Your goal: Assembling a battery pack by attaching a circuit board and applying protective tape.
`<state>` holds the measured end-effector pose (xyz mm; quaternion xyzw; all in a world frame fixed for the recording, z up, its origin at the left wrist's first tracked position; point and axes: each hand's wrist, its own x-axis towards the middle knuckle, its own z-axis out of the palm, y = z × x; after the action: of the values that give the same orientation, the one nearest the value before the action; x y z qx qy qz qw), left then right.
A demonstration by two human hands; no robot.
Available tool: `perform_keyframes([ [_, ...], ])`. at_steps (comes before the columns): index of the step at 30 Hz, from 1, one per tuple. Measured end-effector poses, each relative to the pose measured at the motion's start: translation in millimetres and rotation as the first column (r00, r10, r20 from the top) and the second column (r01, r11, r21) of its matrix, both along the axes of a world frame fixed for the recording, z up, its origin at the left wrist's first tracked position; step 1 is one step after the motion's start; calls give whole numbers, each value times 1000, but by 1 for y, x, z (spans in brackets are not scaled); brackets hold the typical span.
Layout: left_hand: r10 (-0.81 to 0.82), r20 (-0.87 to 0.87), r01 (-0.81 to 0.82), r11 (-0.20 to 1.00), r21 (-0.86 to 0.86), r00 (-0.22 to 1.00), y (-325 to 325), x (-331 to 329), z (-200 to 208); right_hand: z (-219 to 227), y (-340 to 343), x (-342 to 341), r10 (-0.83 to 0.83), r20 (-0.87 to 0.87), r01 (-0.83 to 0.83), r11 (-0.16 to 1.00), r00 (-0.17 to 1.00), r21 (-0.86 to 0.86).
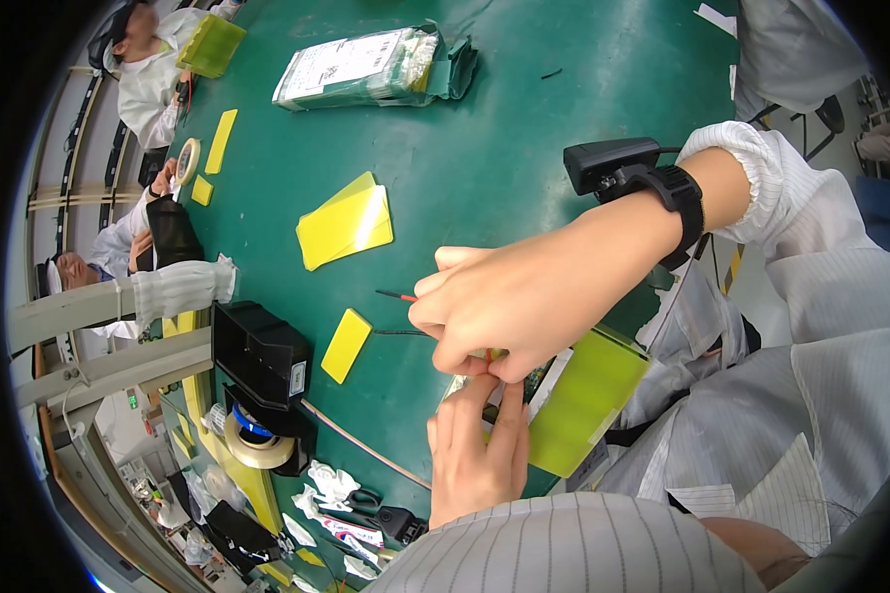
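My right hand (524, 306) reaches in from the right with a black strap and camera on its wrist. Its fingers are pinched together on a thin red wire (489, 355). Just below, my left hand (480, 445) comes up from the lower edge, its thumb and fingertips closed together and meeting the right fingertips; what they grip is hidden. Beside both hands lies a yellow-green block (588, 400) with a circuit-like part at its end, mostly covered. A red wire end with a dark tip (398, 296) and a black wire (400, 332) stick out left of my right hand.
Yellow sheets (346, 222) and a small yellow strip (346, 346) lie on the green table (524, 138). A wrapped package (366, 69) is at the back. Black bins (257, 351), a tape roll (257, 445) and scissors (364, 500) stand left. Co-workers sit at the far left.
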<state>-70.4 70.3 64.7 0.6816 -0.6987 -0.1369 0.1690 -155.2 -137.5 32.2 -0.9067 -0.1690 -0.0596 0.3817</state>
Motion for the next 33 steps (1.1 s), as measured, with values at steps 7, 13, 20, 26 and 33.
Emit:
perform_keyframes([
  [7,0,-3,0,1000,24,1000,1,0,1,-4,2,6,63,-118,-60,998,991,31],
  [13,-35,-2,35,998,44,999,2,2,-1,-9,-6,2,-23,-20,26,991,1000,128],
  [20,-21,-16,22,998,55,1000,1,2,2,-1,-1,0,-33,-43,35,999,999,39],
  [26,-26,5,25,999,33,1000,1,-2,2,-10,-3,-15,-100,289,91,995,952,47],
  [33,-31,-34,31,999,23,999,3,-3,2,-10,4,-27,32,452,128,939,892,-319],
])
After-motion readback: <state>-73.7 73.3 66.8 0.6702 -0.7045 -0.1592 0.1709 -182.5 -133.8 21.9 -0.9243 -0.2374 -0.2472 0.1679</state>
